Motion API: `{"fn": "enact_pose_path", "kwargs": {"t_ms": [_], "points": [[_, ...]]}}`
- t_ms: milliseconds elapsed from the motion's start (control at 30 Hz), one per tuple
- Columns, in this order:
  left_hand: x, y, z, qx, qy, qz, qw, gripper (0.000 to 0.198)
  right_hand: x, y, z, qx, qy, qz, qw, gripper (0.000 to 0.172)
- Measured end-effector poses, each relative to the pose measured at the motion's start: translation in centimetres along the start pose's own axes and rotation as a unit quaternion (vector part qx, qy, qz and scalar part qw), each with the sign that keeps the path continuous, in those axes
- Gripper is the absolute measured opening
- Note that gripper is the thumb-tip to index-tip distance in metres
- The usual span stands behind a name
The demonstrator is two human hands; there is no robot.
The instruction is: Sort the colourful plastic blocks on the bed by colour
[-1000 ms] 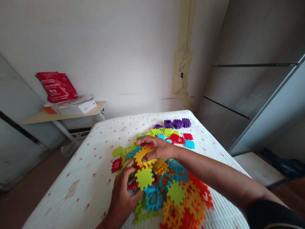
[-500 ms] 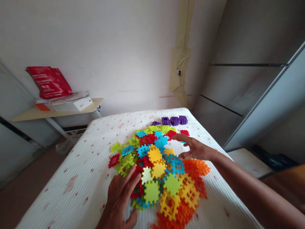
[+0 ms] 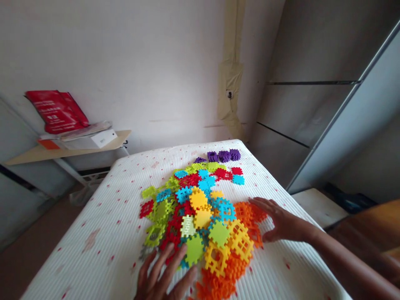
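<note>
A pile of interlocking plastic tiles with notched edges is spread over the bed. My left hand [image 3: 162, 277] has its fingers spread at the pile's near left side, by a red tile [image 3: 171, 241] and a green tile [image 3: 194, 250]; it holds nothing. My right hand [image 3: 279, 221] is open at the right side, fingertips at the orange tiles [image 3: 243, 212]; whether they touch is hard to tell. Yellow tiles [image 3: 242, 246] and a blue window-patterned tile [image 3: 225, 209] lie left of it. A pale green brick-patterned tile [image 3: 188, 226] rests mid-pile.
Purple tiles [image 3: 224, 156] stand stacked at the bed's far end. The bed [image 3: 103, 216] has a white, red-flecked cover. At left, a small table [image 3: 28, 155] bears a white box [image 3: 103, 138] and a red bag [image 3: 58, 112]. A grey cabinet [image 3: 293, 108] stands right.
My right hand has come nearer and right, from the red and blue tiles to the orange ones. My left hand has drawn slightly nearer. The view has shifted a little.
</note>
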State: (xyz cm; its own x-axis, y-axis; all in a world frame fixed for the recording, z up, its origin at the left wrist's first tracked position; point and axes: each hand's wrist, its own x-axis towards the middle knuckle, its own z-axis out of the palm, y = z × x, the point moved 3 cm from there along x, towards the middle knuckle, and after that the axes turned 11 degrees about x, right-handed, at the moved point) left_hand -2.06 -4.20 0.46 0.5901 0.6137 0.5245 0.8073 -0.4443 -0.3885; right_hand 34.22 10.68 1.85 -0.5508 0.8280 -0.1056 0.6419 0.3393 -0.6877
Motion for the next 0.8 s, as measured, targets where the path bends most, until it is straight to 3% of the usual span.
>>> {"fn": "enact_pose_path", "kwargs": {"t_ms": [133,267,500,633,800], "points": [[1.5,3.7,1.3,-0.05,0.022,0.013,0.998,0.068,0.6,-0.6,1.5,-0.025,0.01,-0.011,1.0,0.103],[3.7,5.6,2.2,-0.088,0.022,0.001,0.996,0.069,1.8,-1.2,2.3,-0.026,0.027,-0.04,0.999,0.103],[7.2,6.2,2.3,-0.081,-0.022,-0.078,0.993,0.076,4.2,-2.8,2.5,0.081,0.055,-0.105,0.99,0.078],[8.7,6.2,2.5,-0.081,-0.042,-0.086,0.992,0.075,5.4,-4.3,2.7,0.162,0.086,-0.126,0.975,0.061],[10.1,6.0,2.8,-0.136,-0.028,-0.106,0.985,0.054,7.4,-5.3,3.0,0.217,0.117,-0.103,0.964,0.048]]}}
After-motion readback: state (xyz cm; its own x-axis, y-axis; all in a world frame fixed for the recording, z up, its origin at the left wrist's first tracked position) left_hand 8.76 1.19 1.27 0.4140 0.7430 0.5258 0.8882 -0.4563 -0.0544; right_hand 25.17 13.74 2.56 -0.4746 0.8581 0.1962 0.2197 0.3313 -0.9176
